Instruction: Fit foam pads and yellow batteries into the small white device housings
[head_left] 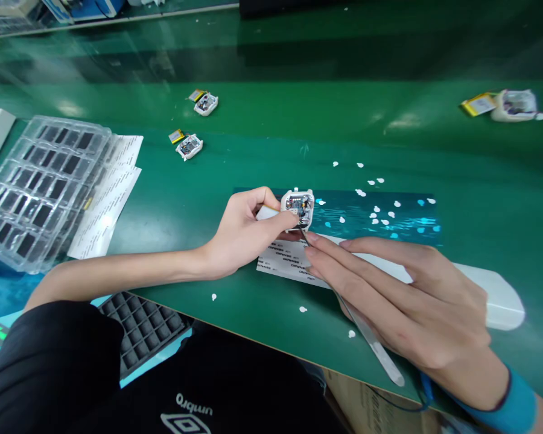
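My left hand point(242, 232) pinches a small white square casing point(298, 207) with exposed electronics inside, holding it on the green table point(271, 138). My right hand point(402, 298) grips metal tweezers point(366, 337), fingers pressed along them, with the tip at the casing's lower edge. Under both hands lies a sheet of printed labels point(285, 259). A blue wrist strap point(516, 404) is on my right wrist.
A clear plastic tray point(36, 187) of dark parts sits at left beside label sheets point(113, 193). Three more casings with yellow batteries lie beyond point(189, 145), point(205, 103), point(513, 104). White backing scraps point(380, 211) dot a blue strip. A black grid tray point(145, 328) sits below the table edge.
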Demonstrator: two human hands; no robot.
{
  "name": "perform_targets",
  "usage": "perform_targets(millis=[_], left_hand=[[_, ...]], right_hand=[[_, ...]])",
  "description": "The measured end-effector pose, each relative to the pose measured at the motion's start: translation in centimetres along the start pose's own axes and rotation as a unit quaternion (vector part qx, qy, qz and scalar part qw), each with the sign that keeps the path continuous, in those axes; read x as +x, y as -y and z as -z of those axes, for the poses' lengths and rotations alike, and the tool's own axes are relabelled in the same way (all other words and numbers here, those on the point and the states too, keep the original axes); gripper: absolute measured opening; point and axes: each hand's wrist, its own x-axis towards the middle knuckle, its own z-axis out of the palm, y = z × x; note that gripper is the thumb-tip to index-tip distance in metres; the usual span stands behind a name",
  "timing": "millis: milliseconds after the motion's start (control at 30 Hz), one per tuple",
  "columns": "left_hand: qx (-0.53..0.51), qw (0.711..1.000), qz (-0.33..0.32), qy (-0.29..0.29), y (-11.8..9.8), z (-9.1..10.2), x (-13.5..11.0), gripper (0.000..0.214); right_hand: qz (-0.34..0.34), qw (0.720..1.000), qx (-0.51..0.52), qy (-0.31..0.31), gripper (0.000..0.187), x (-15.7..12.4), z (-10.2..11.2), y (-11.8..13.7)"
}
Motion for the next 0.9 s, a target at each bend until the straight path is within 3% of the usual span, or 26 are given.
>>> perform_targets(millis=[100,267,433,600,900], left_hand=[[0.030,0.999,-0.028,-0.013,-0.3,-0.1,-0.4,0.029],[0.052,0.998,-0.045,-0.006,-0.4,0.0,-0.6,0.028],[0.004,1.000,-0.029,0.008,0.3,0.2,0.1,0.022],[-0.008,0.999,-0.028,0.019,0.4,0.1,0.5,0.016],[0.001,0.999,-0.041,0.034,0.4,0.4,0.4,0.036]], right_hand=[[0.073,0.996,-0.046,-0.032,0.053,-0.2,-0.2,0.1],[0.041,0.997,-0.049,-0.039,0.064,-0.5,-0.6,0.2],[0.026,0.998,-0.051,-0.028,0.083,0.7,-0.4,0.3],[-0.029,0.994,-0.045,-0.090,0.081,0.5,-0.9,0.2],[-0.021,0.997,-0.007,-0.078,0.089,1.2,-1.0,-0.1]])
